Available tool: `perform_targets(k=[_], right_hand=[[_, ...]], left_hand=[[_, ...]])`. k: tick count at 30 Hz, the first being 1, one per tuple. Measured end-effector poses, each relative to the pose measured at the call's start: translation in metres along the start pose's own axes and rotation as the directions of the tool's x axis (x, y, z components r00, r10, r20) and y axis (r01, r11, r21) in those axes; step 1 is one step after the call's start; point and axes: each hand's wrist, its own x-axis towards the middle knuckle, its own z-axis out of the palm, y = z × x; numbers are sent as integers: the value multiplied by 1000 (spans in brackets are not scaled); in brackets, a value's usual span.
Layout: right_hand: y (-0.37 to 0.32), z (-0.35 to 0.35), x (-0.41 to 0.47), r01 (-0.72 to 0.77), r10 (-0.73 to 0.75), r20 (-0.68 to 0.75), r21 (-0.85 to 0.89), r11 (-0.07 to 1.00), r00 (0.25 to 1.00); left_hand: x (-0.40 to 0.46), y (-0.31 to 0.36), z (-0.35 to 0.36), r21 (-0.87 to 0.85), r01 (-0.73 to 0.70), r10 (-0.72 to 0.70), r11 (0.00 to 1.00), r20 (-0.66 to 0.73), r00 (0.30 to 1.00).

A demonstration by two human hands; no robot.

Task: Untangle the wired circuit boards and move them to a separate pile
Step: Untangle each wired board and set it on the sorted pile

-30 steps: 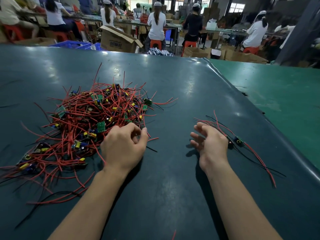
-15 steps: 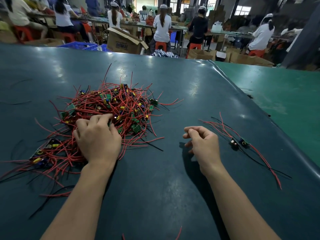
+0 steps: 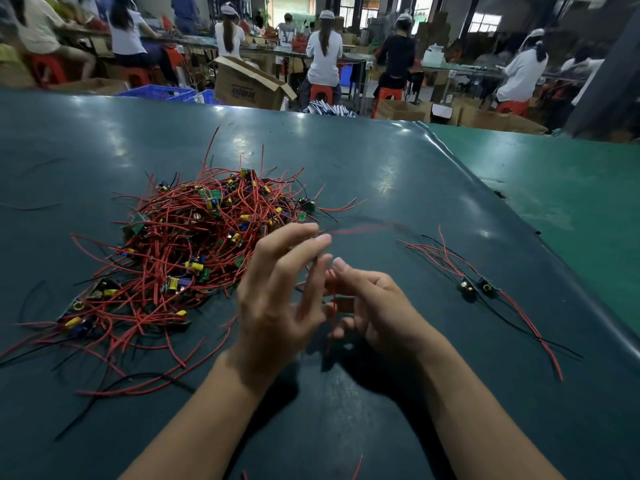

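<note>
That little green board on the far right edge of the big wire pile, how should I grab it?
Pinch the green board itself, by its edges, coming from the right. It lies at the rim of the tangled pile with bare table beside it, and pulling its wires would probably drag others along.

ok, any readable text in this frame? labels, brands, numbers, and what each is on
Nothing reads cleanly.
Cardboard box behind the table: dark printed word on its side, seemingly upside down, too blurred to quote.
Circuit boards in the tangled pile: any markings too small to read.
Two boards in the separate pile: no legible print.
White label on a carton at far right: blurred.
</note>
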Motion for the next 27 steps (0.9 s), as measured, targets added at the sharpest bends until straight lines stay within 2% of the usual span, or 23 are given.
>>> perform_targets(k=[2,4,5,7,9,12,15,20,24,27], right_hand=[[-2,-1,0,36,-36,0,102,994,999],[-5,-5,1,72,-66,-58,110,991,996],[-6,-8,1,72,-67,-91,52,996,994],[-8,-15,-1,23,-36,-131,-98,995,991],[-8,-21,-3,-39,18,-119,-175,984,993],[-7,-24,-4,-53,41,-85,-149,987,996],[-4,-18,-2,-14,-22,-153,-230,973,988],[2,-6,1,185,-274,-192,-383,905,943],[6,0,4,311,-410,-248,-356,881,878],[6,0,6,281,-385,-352,-312,908,853]], left_hand=[[-3,1,6,-80,145,-144,986,18,989],[-5,2,12,-146,397,-391,906,68,918],[-6,1,14,-200,542,-532,817,103,840],[-4,-2,17,-364,765,-757,531,202,622],[-2,-9,18,-483,837,-845,257,308,437],[-1,-14,18,-503,861,-874,79,379,302],[-1,-13,21,-504,864,-884,17,397,249],[0,-16,24,-538,843,-892,9,377,250],[-1,-17,26,-508,861,-883,-29,417,216],[0,-18,27,-497,867,-877,-33,431,214]])
